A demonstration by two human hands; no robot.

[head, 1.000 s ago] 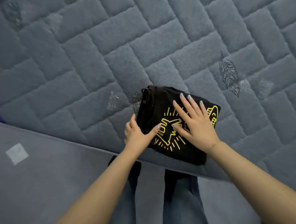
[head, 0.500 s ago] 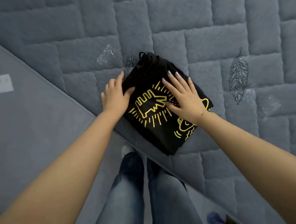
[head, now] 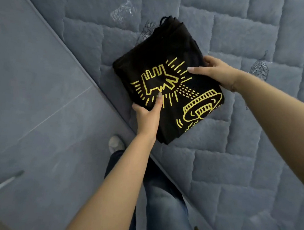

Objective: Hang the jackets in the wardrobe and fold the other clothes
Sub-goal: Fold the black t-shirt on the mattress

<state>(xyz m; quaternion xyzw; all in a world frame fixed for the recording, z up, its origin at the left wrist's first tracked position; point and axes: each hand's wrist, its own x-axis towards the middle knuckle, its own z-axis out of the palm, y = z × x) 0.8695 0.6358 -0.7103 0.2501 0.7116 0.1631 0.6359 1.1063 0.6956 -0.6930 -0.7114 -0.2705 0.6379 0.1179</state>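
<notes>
A folded black T-shirt [head: 170,62] with a yellow line drawing on top is held over the edge of the grey quilted bed [head: 234,155]. My left hand [head: 148,114] grips its near left edge, thumb on top and fingers hidden beneath. On the far right edge, my right hand [head: 219,72] holds the shirt the same way, thumb lying across the print. The shirt seems slightly lifted off the quilt.
The bed's edge runs diagonally from the upper left to the lower right. Left of it lies grey tiled floor [head: 40,125]. My legs in blue jeans [head: 160,195] and one shoe [head: 115,143] stand against the bed's side.
Both hands have gone from pressing flat on the shirt to gripping its opposite edges. The view has turned and come closer, so the shirt looks larger.
</notes>
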